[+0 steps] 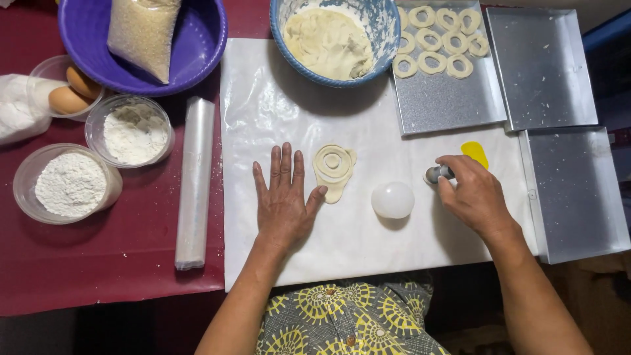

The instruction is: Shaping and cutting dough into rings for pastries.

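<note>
Here, tabletop (98, 276): a dark red cloth covers it, with the ingredients kept to the left, out of the way of the work.
Sheet (368, 250): a white liner lies flat in the middle, giving the dough a clean place to be cut; its near half is open room for both arms.
Trays (545, 72): three metal trays sit along the right, edges touching; the one nearest the bowl carries cut rings (434, 41) at its far end, the others show bare metal.
Bowls: the blue bowl (388, 26) of dough stands at the sheet's far edge, within reach; the purple bowl (210, 39) holds a bag of grains.
Roll (194, 184): a wrapped plastic roll lies along the sheet's left edge, just off it.
Left hand (284, 197): spread open and pressed flat on the sheet, holding nothing, thumb tip touching the dough.
Right hand (474, 194): curled closed round a small metal cutter (434, 174), beside a yellow scraper (474, 152).
Dough piece (334, 169): flattened at the sheet's middle, marked with concentric rings, lying between the two hands.
White dome (393, 200): a round object rests just right of the dough.
</note>
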